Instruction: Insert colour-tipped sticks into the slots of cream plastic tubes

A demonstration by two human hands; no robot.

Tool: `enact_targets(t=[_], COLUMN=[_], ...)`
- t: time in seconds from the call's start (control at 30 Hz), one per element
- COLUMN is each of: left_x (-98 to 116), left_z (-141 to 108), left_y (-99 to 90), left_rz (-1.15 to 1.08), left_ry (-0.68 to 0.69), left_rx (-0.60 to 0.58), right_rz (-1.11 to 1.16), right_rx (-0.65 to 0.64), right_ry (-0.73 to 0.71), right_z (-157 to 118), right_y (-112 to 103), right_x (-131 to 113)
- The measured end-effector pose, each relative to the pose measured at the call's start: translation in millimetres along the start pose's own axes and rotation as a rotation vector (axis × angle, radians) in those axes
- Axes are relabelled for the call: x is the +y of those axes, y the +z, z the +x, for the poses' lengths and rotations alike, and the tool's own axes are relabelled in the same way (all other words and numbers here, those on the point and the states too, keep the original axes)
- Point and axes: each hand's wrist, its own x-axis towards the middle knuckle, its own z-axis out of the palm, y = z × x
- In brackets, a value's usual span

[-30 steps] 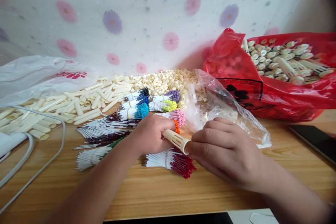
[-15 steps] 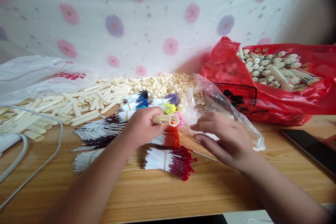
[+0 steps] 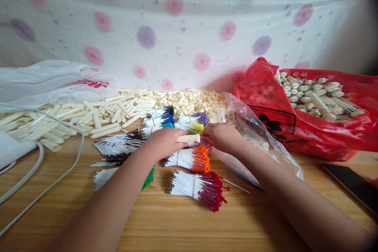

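Observation:
My left hand (image 3: 162,141) is closed around a cream plastic tube (image 3: 188,138), whose wider end points right. Just right of it, my right hand (image 3: 221,136) has its fingers pressed together over the pink-tipped bundle; what they hold, if anything, is hidden. Around my hands lie banded bundles of white sticks with coloured tips: yellow (image 3: 195,127), purple (image 3: 201,118), orange (image 3: 201,159), dark red (image 3: 208,191), and blue (image 3: 167,119). A green-tipped bundle (image 3: 148,178) is partly behind my left forearm.
Cream tubes (image 3: 109,116) and small cream parts (image 3: 191,100) are heaped along the back. A red bag (image 3: 265,126) of assembled pieces stands right, near a black phone (image 3: 348,185). A clear bag (image 3: 265,153) lies beside the bundles; a white cable (image 3: 78,157) curves at left.
My right hand has moved left, close to the tube, and its fingers have closed. The tube has turned from facing the camera to side-on. The view has shifted slightly.

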Motion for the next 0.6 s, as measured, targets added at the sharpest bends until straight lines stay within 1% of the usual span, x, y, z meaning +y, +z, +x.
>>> enact_targets(t=[0.1, 0.2, 0.3, 0.43, 0.6], left_x=[1, 1, 0, -3, -2], left_z=[-1, -1, 0, 1, -2], left_y=[-0.8, -1.4, -0.4, 1.4, 1.8], left_rz=[-0.046, -0.081, -0.103, -0.124, -0.126], left_ry=[-0.01, -0.031, -0.056, -0.061, -0.035], left_rx=[-0.1, -0.146, -0.146, -0.132, -0.114], right_rz=[-0.081, -0.13, -0.15, -0.143, -0.107], right_rx=[-0.033, -0.054, -0.077, -0.12, -0.176], right_ry=[0.009, 0.008, 0.0, 0.007, 0.098], right_z=[3, 2, -1, -4, -2], right_y=[3, 3, 0, -12, -35], right_x=[-1, -1, 0, 5, 27])
